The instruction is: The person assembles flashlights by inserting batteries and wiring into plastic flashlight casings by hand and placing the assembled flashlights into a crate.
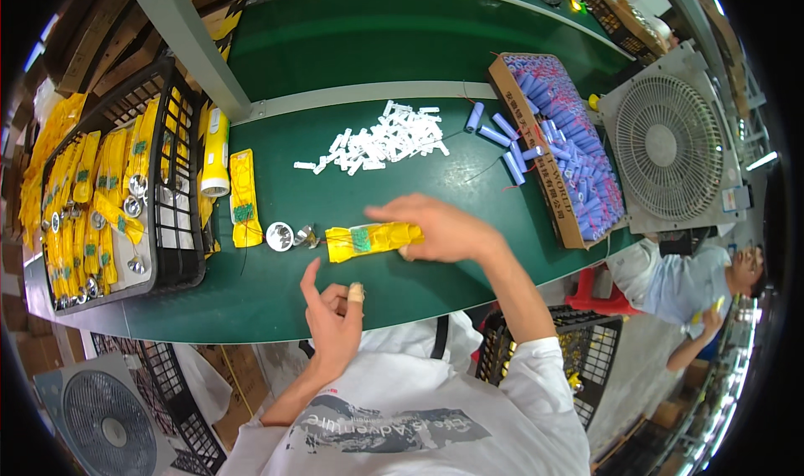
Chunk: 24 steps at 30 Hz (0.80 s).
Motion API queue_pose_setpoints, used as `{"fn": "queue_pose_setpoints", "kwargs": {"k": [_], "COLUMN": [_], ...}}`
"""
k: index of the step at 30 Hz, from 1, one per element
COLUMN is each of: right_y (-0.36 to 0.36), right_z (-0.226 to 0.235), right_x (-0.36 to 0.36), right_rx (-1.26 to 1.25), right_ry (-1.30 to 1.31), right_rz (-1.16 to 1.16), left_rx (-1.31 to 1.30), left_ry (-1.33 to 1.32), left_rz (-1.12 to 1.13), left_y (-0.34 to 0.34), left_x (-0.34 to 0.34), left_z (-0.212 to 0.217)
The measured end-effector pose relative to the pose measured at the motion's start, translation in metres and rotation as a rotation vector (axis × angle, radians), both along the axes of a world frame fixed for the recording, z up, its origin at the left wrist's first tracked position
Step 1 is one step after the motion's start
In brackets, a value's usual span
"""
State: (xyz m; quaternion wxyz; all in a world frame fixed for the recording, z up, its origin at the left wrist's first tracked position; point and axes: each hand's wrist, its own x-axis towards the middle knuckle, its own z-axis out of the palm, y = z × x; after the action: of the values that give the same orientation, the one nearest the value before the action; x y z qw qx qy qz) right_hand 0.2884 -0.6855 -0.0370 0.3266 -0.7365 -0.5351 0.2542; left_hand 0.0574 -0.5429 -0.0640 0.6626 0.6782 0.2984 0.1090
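Note:
Near the middle of the green bench, a yellow flashlight housing half [387, 237] lies crosswise with a green circuit board [361, 240] in it. My right hand [440, 227] grips its right end, fingers over the far side and thumb at the near edge. Just below the housing is my left hand [333, 324], empty, index finger raised and the others loosely bent; a tan wrap covers one fingertip. At the housing's left end sit a shiny bulb reflector [306, 236] and a round silver reflector [280, 236]. Another yellow housing half [244, 191] lies farther left.
A black crate [176, 225] of yellow flashlight parts stands left, beside a yellow flashlight [215, 154]. Small white pieces [385, 139] are heaped beyond my hands. Loose purple battery cells [494, 137] lie by a cardboard box [536, 154] of cells. A fan [667, 145] and another person [682, 279] are right.

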Motion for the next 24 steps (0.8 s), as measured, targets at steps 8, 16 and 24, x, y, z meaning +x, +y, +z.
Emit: {"fn": "queue_pose_setpoints", "kwargs": {"k": [8, 16, 24], "right_y": [-0.048, -0.052, -0.082], "right_z": [-0.032, -0.025, -0.020], "right_x": [0.090, 0.078, -0.054], "right_rx": [0.018, 0.005, 0.265], "right_ry": [-0.253, -0.247, 0.778], "right_rz": [-0.707, -0.665, -0.551], "left_rx": [1.004, 0.959, 0.833], "left_ry": [-0.448, -0.343, -0.470], "left_rz": [-0.323, -0.530, -0.514], "left_y": [0.002, 0.021, -0.002], "left_x": [0.081, 0.083, 0.073], "left_z": [0.021, 0.001, 0.012]}}
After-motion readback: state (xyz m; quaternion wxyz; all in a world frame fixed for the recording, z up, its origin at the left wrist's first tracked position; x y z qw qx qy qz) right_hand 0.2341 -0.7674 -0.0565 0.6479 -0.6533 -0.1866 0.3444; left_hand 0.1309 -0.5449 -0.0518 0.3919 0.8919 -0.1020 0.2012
